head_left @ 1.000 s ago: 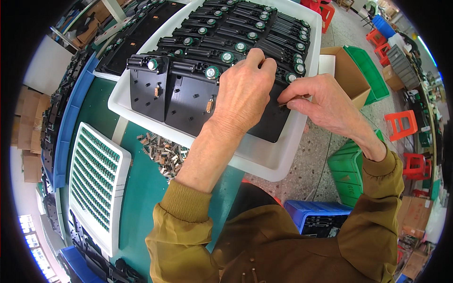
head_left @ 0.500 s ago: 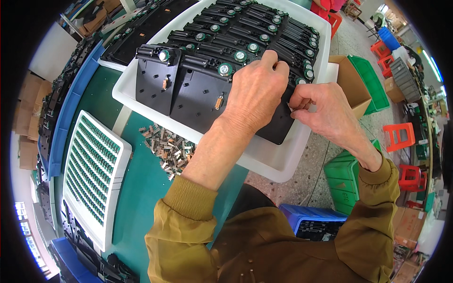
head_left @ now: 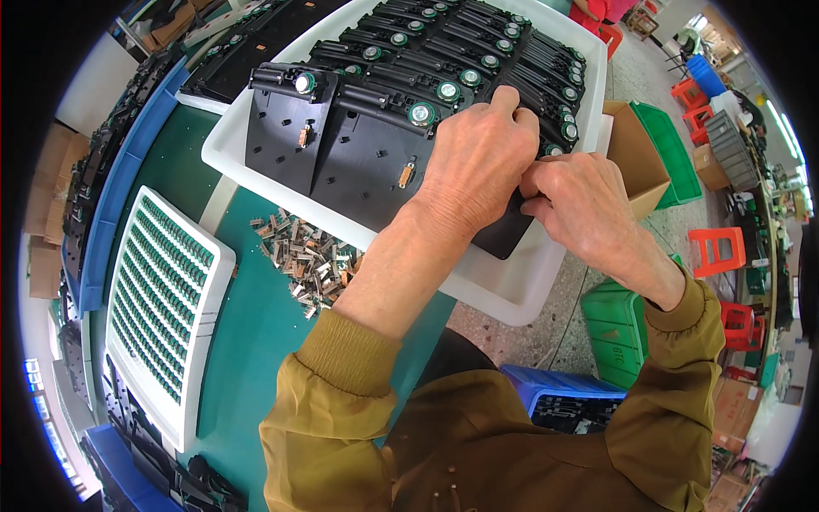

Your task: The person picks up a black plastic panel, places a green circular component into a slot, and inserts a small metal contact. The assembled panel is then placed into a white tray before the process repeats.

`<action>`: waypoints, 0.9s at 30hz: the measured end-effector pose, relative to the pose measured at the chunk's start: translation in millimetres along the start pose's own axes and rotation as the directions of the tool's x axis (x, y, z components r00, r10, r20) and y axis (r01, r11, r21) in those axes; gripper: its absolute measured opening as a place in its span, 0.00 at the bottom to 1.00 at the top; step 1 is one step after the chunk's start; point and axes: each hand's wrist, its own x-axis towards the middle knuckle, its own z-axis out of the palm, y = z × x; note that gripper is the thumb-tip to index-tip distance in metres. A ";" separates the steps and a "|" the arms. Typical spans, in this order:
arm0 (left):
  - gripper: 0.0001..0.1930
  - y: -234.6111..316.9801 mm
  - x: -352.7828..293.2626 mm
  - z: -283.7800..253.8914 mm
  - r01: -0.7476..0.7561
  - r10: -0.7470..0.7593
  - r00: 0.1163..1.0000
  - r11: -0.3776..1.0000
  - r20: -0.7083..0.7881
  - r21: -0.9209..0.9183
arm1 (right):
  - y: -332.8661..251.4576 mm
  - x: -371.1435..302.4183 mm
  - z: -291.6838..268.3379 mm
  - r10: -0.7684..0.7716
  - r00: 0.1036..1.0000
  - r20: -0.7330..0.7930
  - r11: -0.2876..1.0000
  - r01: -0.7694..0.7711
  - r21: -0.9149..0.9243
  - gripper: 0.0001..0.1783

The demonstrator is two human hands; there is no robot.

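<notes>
Rows of black plastic housings (head_left: 367,149) fill a large white tray (head_left: 223,152), each bearing a round silver part with a green rim. My left hand (head_left: 482,162) is closed over the near right housing, knuckles up, its fingertips hidden. Right beside it, my right hand (head_left: 584,209) pinches thumb against forefinger at the same housing's right edge. Whatever lies between the fingers of either hand is too small or covered to make out. Small copper-coloured parts (head_left: 408,174) sit on the flat faces of the nearest housings.
A pile of small metal-and-green parts (head_left: 311,260) lies on the green table (head_left: 256,375). Left of it stands a white rack (head_left: 205,341) with rows of green pieces. On the floor at right are a cardboard box (head_left: 636,154), a green crate (head_left: 616,328), a blue crate (head_left: 554,384) and red stools (head_left: 717,249).
My right hand has drawn in against my left, its thumb and forefinger now partly tucked behind the left fingers. The whole view has shifted slightly.
</notes>
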 end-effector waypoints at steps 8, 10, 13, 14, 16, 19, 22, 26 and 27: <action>0.15 -0.7 -1.9 -0.8 -0.001 0.001 1.000 1.000 -0.008 -0.004 | 9.2 -0.4 3.5 -0.037 0.999 -0.008 0.997 0.038 0.069 0.02; 0.15 -0.2 -1.6 -1.6 0.012 -0.012 1.000 1.000 0.020 0.011 | 10.5 -0.3 5.0 -0.047 0.999 -0.014 0.996 0.048 0.080 0.02; 0.15 0.4 -0.5 -1.6 0.007 -0.007 1.000 1.000 0.011 0.002 | 13.8 -1.7 7.1 -0.075 0.995 -0.061 0.990 0.082 0.111 0.03; 0.15 0.2 -0.5 -1.2 0.006 -0.006 1.000 1.000 0.013 0.001 | 14.3 -1.3 8.1 -0.094 0.993 -0.076 0.989 0.102 0.109 0.03; 0.15 0.1 -0.6 -0.7 0.018 -0.018 1.000 1.000 0.005 -0.015 | 13.6 -1.5 7.9 -0.111 0.990 -0.090 0.987 0.120 0.108 0.04; 0.15 -0.7 -1.6 -2.1 0.015 -0.015 1.000 1.000 0.004 -0.014 | 11.5 -0.5 4.9 -0.138 0.987 -0.082 0.987 0.144 0.076 0.05; 0.15 0.2 -0.8 -2.7 0.018 -0.018 1.000 1.000 0.021 -0.010 | 17.2 0.9 5.6 -0.201 0.973 -0.114 0.968 0.215 0.129 0.05; 0.16 0.9 -0.4 -2.5 0.018 -0.018 1.000 1.000 0.022 -0.009 | 20.9 2.9 6.0 -0.148 0.989 0.018 0.965 0.140 0.223 0.04; 0.16 0.0 -1.0 -2.2 0.017 -0.017 1.000 1.000 0.018 -0.007 | 20.6 3.8 6.3 -0.142 0.989 0.046 0.966 0.129 0.223 0.03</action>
